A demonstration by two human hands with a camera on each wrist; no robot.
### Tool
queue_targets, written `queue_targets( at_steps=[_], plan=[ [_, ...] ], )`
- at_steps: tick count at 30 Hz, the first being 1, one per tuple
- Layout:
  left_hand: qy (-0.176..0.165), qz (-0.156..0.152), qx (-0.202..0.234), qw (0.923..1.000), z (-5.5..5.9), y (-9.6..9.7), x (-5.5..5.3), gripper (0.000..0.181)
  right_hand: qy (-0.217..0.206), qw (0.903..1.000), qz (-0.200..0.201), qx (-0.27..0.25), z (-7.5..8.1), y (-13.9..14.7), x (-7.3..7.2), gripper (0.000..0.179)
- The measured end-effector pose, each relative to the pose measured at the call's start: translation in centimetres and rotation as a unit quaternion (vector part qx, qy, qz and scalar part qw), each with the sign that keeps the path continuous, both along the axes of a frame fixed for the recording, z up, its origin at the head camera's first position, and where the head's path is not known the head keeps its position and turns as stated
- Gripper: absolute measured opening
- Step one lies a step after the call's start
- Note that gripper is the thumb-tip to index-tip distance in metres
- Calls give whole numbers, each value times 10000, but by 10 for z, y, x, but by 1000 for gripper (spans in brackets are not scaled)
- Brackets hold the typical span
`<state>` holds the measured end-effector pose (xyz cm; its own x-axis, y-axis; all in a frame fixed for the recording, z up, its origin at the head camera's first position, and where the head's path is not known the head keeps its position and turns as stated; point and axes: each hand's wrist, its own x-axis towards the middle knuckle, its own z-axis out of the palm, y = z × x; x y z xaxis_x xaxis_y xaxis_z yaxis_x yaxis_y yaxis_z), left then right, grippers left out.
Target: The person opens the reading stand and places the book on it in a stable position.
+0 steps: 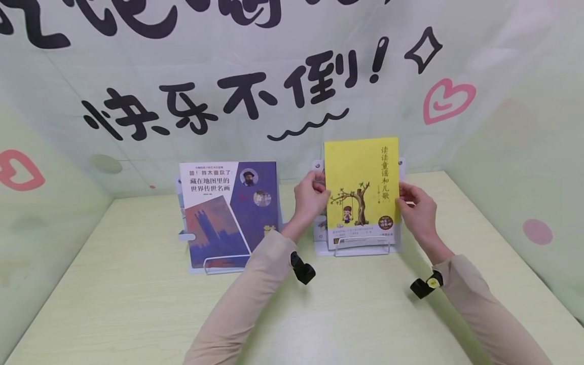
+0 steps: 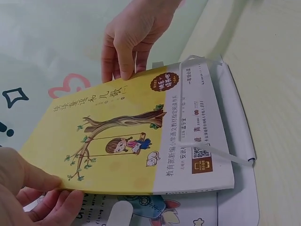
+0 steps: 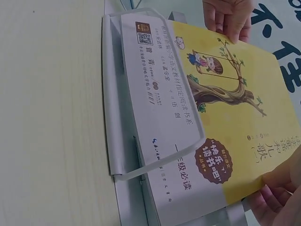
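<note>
A yellow and white book [image 1: 353, 167], with a tree and a child on a swing on its cover, stands upright on a book stand [image 1: 319, 247]. Its lower edge sits behind the stand's clear front bracket [image 2: 214, 147]. My left hand [image 1: 310, 195] pinches the book's left edge, thumb on the front and fingers behind. On the opposite edge, my right hand [image 1: 417, 209] holds it the same way at about mid-height. Both grips show again in the wrist views, where the right thumb [image 3: 277, 175] lies on the yellow cover.
To the left, a purple and white book [image 1: 260, 218] leans on a second stand [image 1: 187, 235] with its own clear bracket [image 1: 225, 263]. Both stands are on a pale wooden table [image 1: 347, 309]. Behind rises a light green backdrop [image 1: 219, 137] with black lettering and pink hearts.
</note>
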<state>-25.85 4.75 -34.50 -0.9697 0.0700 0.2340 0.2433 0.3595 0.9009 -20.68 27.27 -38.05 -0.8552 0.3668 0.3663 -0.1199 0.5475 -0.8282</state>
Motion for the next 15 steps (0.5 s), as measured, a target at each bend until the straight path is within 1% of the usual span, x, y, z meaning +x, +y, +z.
queue_targets(
  at_steps=[5, 10, 15],
  plan=[
    [-16, 11, -201, 9998, -5, 0, 1, 24, 2, 10000, 36, 83, -3, -1, 5, 37],
    [30, 5, -296, 9996, -7, 0, 1, 23, 25, 9999, 2, 121, -5, -1, 7, 37],
    [14, -96, -346, 9994, -8, -1, 1, 25, 76, 9999, 6, 70, -4, -1, 8, 38]
  ],
)
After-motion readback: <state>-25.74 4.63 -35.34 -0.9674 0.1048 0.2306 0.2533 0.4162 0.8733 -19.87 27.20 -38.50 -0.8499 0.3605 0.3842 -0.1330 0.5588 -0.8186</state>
